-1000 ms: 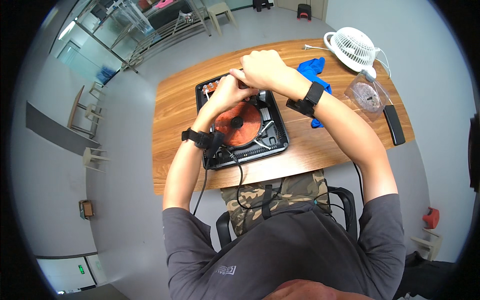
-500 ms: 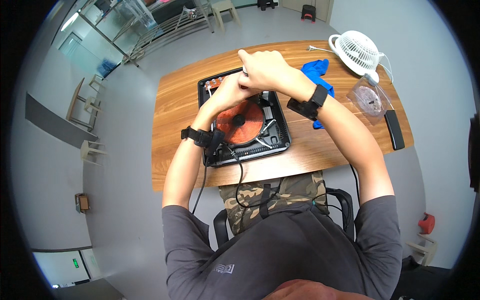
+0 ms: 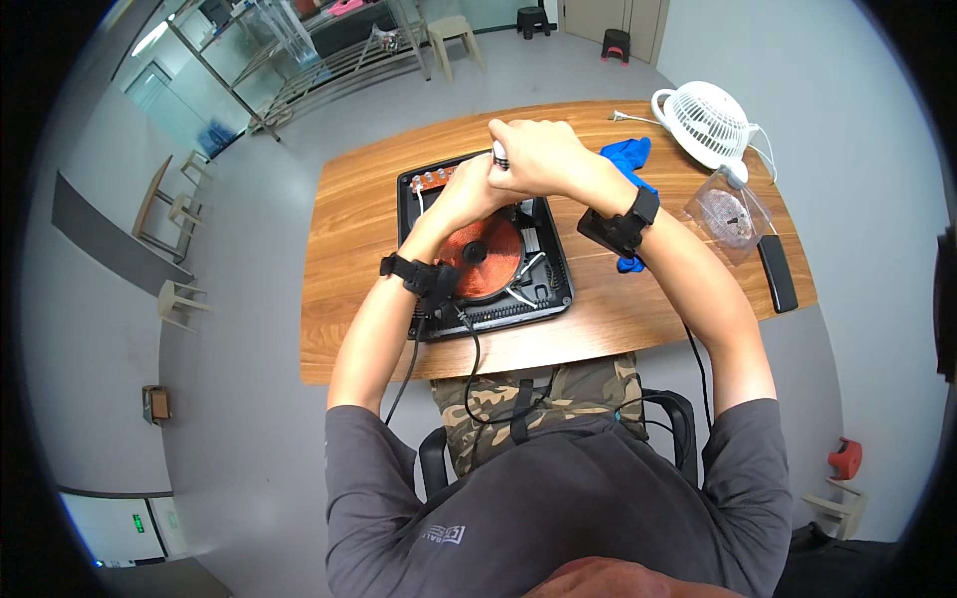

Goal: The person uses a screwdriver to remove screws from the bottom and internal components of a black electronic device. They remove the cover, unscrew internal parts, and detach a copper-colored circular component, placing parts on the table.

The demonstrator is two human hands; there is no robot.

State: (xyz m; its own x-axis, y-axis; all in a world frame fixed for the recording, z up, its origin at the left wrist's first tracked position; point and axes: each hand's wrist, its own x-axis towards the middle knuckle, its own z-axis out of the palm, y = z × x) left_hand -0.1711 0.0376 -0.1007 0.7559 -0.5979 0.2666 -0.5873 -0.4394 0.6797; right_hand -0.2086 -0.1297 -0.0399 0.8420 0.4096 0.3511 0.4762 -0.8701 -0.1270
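An opened induction cooker (image 3: 485, 321), a black shell with a copper coil (image 3: 488, 261) and an orange circuit board (image 3: 432, 179), lies on the table in front of me. My right hand (image 3: 543, 157) is closed above its far part, and the white and black end of a tool handle (image 3: 500, 154) shows at the thumb. The rest of that tool is hidden. Against the right hand and slightly lower, my left hand (image 3: 472, 194) reaches over the far left of the coil; its fingers are covered. White wires (image 3: 526, 274) run beside the coil.
A blue cloth (image 3: 628, 156) lies right of the cooker, partly behind my right forearm. Farther right are a white fan (image 3: 706, 120), a clear bag (image 3: 730, 217) and a black slab (image 3: 778, 273). Black cables (image 3: 477, 364) hang from my wrist straps over the wooden table's (image 3: 344, 259) near edge.
The whole view has shifted slightly. Both hands stay together over the cooker's far part, and the handle end at my right thumb shows more plainly.
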